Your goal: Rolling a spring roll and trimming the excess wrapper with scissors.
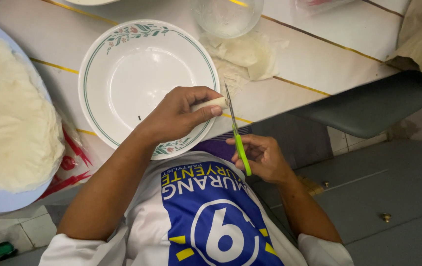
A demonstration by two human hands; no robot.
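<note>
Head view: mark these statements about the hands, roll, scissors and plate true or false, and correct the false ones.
1. The left hand holds a pale rolled piece over the plate's near rim. True.
2. The right hand holds scissors with red handles. False: the handles are green.
3. The scissor blades point toward the end of the rolled piece. True.
4. The white plate with the floral rim is piled with food. False: it is nearly bare, with only a small dark speck.
5. A clear glass stands beyond the plate, with crumpled pale scraps beside it. True.
</note>
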